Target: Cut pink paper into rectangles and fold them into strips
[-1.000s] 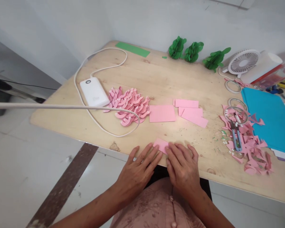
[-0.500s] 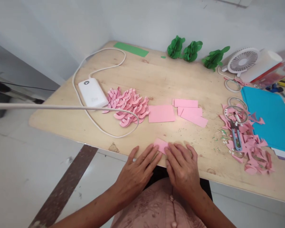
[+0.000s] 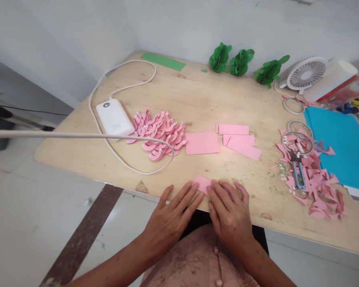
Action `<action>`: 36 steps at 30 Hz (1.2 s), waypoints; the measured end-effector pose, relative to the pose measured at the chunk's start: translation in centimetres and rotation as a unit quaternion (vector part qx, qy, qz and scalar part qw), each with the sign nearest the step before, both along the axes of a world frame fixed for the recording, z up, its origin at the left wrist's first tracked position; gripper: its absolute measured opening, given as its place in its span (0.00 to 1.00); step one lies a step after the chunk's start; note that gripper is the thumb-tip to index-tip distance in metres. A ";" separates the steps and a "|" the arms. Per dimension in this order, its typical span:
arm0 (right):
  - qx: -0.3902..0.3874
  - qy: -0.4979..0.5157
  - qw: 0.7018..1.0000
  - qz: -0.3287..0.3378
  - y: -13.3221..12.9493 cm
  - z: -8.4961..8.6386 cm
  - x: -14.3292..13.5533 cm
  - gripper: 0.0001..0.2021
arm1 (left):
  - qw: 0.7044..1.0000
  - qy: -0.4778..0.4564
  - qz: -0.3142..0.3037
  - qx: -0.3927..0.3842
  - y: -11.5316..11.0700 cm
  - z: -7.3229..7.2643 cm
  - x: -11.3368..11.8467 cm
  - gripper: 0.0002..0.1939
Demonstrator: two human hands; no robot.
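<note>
A small piece of pink paper [image 3: 201, 183] lies at the table's front edge, its lower part hidden by my fingers. My left hand [image 3: 175, 215] rests palm down with fingers stretched out, fingertips on the paper's left side. On its right side, my right hand [image 3: 229, 207] presses with flat, extended fingers, the thumb pointing toward the edge. Beyond them sit a larger pink paper rectangle [image 3: 202, 143] and several pink strips [image 3: 235, 130]. A heap of wavy pink paper cutouts [image 3: 161, 133] is at the left of the rectangle.
A white power bank [image 3: 115, 117] with a looping cable [image 3: 131, 137] is at left. Green paper shapes [image 3: 241, 63] stand by the wall, near a small fan [image 3: 307, 74]. At right are pink scraps [image 3: 320, 195], snips [image 3: 298, 171], tape rolls [image 3: 297, 143] and blue sheets [image 3: 344, 151].
The view has shifted very slightly. Both hands stay pressed on the pink paper, with no clear movement.
</note>
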State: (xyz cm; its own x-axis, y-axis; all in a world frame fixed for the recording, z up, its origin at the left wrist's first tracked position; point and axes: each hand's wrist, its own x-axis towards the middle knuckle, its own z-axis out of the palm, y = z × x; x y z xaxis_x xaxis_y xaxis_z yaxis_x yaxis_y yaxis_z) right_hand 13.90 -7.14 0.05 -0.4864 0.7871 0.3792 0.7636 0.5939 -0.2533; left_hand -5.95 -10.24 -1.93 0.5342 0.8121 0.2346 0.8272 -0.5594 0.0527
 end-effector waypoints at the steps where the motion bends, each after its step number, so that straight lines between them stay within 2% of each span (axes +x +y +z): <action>1: -0.002 0.003 1.000 -0.001 0.0 0.0 0.0 0.16 | 1.000 0.002 0.001 0.002 0.0 0.0 0.0 0.23; 15: 0.002 0.004 1.000 -0.006 -0.6 -0.1 0.6 0.17 | 1.000 -0.004 0.014 0.026 0.4 -0.1 0.6 0.23; 36: 0.005 0.010 1.000 -0.027 -2.0 0.4 2.3 0.17 | 0.999 -0.020 0.024 0.012 0.2 0.3 1.1 0.24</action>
